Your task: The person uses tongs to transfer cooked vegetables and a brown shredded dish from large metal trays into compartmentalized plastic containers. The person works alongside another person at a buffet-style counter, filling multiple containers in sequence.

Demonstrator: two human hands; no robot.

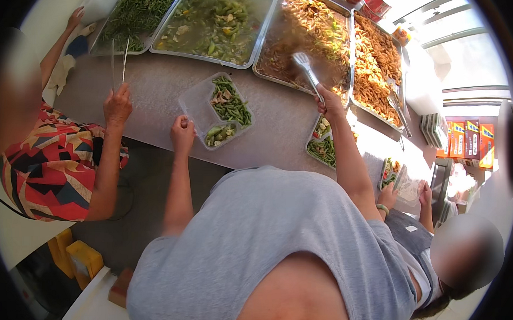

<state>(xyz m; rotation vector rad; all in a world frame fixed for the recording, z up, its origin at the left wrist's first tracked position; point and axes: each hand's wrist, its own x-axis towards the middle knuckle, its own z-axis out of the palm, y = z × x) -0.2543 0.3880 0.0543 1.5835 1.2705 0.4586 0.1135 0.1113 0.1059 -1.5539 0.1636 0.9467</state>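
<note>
My left hand [183, 132] pinches the near left edge of a clear plastic compartment container [193, 98] on the grey table. Green beans with pieces of meat [230, 101] fill one compartment, and a pale green vegetable dish [220, 135] lies in a smaller one. The large left compartment holds no food. In my right hand [331, 103] are metal serving tongs [306, 67], raised over a metal tray [259, 74] of brown, saucy sliced food. Whether anything sits between the tong tips cannot be told. My right forearm partly hides a second filled container [320, 148].
Left, a co-worker's hand [117, 107] holds tongs at a tray of green beans [141, 19]. A vegetable tray [208, 29] and a fried-food tray [374, 64] flank mine. Right, another person's hands [387, 197] hold a filled container. Boxes [466, 140] stand beyond; yellow containers [85, 259] sit behind left.
</note>
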